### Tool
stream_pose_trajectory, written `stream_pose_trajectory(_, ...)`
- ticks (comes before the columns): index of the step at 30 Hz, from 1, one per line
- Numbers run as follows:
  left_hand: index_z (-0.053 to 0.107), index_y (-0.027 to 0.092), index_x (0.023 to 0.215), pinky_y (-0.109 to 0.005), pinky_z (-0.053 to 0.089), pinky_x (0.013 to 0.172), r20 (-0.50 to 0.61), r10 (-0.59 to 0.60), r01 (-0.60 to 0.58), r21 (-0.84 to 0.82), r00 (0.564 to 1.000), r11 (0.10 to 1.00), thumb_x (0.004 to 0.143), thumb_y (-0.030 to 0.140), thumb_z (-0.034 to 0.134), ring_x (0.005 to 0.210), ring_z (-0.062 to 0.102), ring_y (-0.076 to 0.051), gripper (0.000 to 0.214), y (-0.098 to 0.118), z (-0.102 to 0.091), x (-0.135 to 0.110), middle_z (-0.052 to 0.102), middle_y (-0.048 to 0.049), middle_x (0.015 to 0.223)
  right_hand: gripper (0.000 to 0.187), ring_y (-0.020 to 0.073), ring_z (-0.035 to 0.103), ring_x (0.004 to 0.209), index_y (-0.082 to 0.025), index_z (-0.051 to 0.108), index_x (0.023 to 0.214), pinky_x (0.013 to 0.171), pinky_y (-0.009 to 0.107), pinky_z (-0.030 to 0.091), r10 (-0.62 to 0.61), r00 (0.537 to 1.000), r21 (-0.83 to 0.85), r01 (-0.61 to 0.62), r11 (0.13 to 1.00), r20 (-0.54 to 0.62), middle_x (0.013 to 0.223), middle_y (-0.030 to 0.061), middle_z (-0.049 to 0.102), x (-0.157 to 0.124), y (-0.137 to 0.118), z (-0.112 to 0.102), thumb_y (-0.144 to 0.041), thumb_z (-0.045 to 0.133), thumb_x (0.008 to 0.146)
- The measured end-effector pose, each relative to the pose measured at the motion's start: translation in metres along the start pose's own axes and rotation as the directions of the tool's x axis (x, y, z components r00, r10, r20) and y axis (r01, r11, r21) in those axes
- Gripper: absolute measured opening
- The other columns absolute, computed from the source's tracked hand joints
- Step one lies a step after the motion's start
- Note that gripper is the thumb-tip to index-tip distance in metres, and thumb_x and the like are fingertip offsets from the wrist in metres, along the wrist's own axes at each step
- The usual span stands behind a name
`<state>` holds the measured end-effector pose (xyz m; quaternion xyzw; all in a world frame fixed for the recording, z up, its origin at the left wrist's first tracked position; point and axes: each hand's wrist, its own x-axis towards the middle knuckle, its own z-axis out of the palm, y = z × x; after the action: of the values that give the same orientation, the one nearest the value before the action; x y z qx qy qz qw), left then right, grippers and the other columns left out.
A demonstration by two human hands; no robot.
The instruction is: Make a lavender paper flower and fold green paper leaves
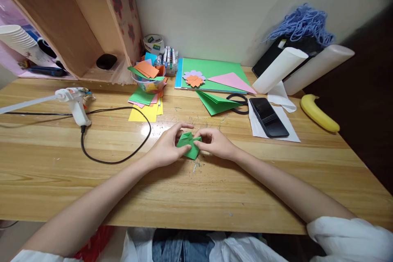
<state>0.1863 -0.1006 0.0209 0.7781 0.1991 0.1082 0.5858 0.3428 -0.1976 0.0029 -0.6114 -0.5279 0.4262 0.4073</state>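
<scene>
A small piece of folded green paper [190, 150] is held between my two hands, just above the middle of the wooden table. My left hand [167, 146] grips its left side, thumb on the near face and index finger stretched beyond the top. On the right edge, my right hand [216, 144] pinches the paper between thumb and fingers. Creases show along its upper part. Beyond the hands lies a larger folded green sheet [215, 102], with black-handled scissors [241, 104] partly beneath it.
A glue gun [74, 104] with a looping black cord stands at left. Behind are a tub of paper scraps [149, 77], a green pad [221, 69] with paper flowers, and markers [168, 57]. A phone [268, 117], paper rolls [281, 69] and a banana [319, 112] are at right.
</scene>
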Motion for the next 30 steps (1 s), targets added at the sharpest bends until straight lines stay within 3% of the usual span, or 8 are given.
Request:
stream_pose_trajectory(6,0.043,0.016,0.116,-0.023,0.041,0.061,-0.026,-0.038,0.036,-0.053,0.999,0.998,0.069,0.014,0.058,0.071,0.052,-0.013,0.049,0.006,-0.003,0.001,0.055,-0.0028,0.084,0.02,0.0083,0.04,0.055,-0.014,0.052,0.065,0.052,0.021,0.032,0.0,1.0,0.074,-0.001,0.997,0.016,0.06,-0.0029,0.043,0.001,0.003,-0.003,-0.031,0.054,0.076)
stream_pose_trajectory(16,0.044,0.015,0.115,-0.023,0.042,0.062,-0.02,-0.035,0.033,-0.081,0.999,0.996,0.068,0.013,0.057,0.072,0.053,-0.013,0.049,0.004,-0.001,0.002,0.056,-0.0038,0.086,0.024,0.0082,0.036,0.054,-0.015,0.049,0.062,0.049,0.021,0.029,-0.032,1.0,-0.048,0.032,0.998,0.001,0.058,-0.0032,0.038,0.0,0.0,-0.004,-0.032,0.052,0.078)
stream_pose_trajectory(23,0.048,0.014,0.111,-0.026,0.043,0.073,-0.073,-0.088,0.082,-0.073,0.993,0.994,0.067,0.012,0.056,0.085,0.053,-0.015,0.045,0.015,-0.006,0.003,0.056,-0.0057,0.1,0.027,0.0096,0.042,0.056,-0.015,0.05,0.062,0.054,0.023,0.033,-0.031,0.998,0.018,0.03,0.999,0.049,0.06,-0.0016,0.044,0.0,0.0,-0.006,-0.034,0.047,0.081)
stream_pose_trajectory(30,0.046,0.015,0.112,-0.03,0.042,0.081,-0.057,-0.044,0.039,-0.097,0.997,0.995,0.068,0.013,0.056,0.096,0.052,-0.018,0.045,0.007,-0.003,0.003,0.054,-0.0068,0.108,0.027,0.0091,0.04,0.053,-0.015,0.049,0.058,0.051,0.023,0.03,-0.025,0.999,-0.013,0.025,1.0,0.026,0.056,-0.0025,0.042,-0.001,0.0,-0.005,-0.03,0.047,0.08)
